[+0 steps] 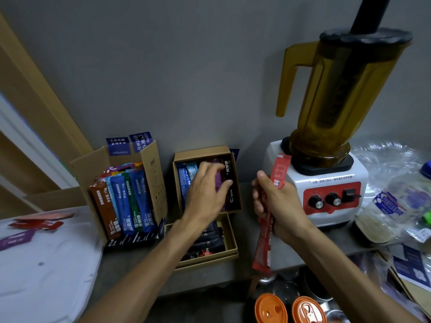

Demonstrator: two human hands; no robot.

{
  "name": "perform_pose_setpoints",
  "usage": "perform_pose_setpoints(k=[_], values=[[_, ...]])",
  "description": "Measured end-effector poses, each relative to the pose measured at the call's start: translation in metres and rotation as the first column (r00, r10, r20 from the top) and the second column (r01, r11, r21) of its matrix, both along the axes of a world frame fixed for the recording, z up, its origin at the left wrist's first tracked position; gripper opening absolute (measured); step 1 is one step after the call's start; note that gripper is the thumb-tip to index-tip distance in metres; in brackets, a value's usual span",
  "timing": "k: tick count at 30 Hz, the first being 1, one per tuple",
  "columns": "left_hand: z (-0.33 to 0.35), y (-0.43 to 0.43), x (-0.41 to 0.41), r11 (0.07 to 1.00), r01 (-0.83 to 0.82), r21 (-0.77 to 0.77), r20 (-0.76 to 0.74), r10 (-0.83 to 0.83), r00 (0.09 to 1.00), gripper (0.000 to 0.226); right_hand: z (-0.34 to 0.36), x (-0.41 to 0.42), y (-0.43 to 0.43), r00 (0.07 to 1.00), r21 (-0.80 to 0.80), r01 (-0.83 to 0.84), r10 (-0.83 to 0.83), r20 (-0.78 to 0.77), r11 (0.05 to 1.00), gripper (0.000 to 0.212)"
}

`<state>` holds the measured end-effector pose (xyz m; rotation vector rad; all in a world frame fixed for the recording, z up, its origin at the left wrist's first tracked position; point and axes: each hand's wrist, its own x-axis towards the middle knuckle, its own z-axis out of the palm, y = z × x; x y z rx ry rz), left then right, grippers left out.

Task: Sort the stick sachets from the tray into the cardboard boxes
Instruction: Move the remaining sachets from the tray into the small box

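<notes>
Right hand is clenched round upright red stick sachets, just right of the upper cardboard box, over which the left hand is spread

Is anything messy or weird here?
Nothing is spilled or broken. A few red sachets and a purple one lie crooked on the tray, not yet sorted. Crumpled plastic is piled beside the blender.
</notes>
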<state>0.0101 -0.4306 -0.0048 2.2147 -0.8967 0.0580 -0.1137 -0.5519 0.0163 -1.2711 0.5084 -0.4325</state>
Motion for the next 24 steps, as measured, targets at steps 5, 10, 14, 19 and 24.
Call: perform_pose_setpoints(k=[5,10,14,19,24], values=[[-0.001,0.046,-0.070,0.978,0.177,-0.114,-0.529,-0.210,0.822,0.015,0.017,0.012,0.005,0.979,0.193,0.035,-0.072,0.190,0.981,0.029],[-0.005,0.059,-0.087,0.944,0.006,-0.330,-0.744,-0.264,0.614,0.013,0.029,0.030,0.019,0.955,0.209,0.042,-0.100,0.278,0.977,0.030],[0.010,0.076,-0.071,0.857,-0.245,-0.453,-0.756,-0.224,0.615,0.019,0.026,0.028,0.018,0.977,0.000,0.034,-0.033,0.209,0.999,0.036],[0.026,0.087,-0.038,0.776,-0.304,-0.552,-0.734,-0.280,0.619,0.024,0.015,0.020,0.018,0.967,-0.065,-0.237,0.230,-0.110,0.969,0.036],[0.032,0.081,-0.018,0.774,-0.305,-0.555,-0.662,-0.190,0.725,0.024,0.008,0.017,0.026,0.956,0.076,-0.274,0.280,-0.083,0.959,0.023]])
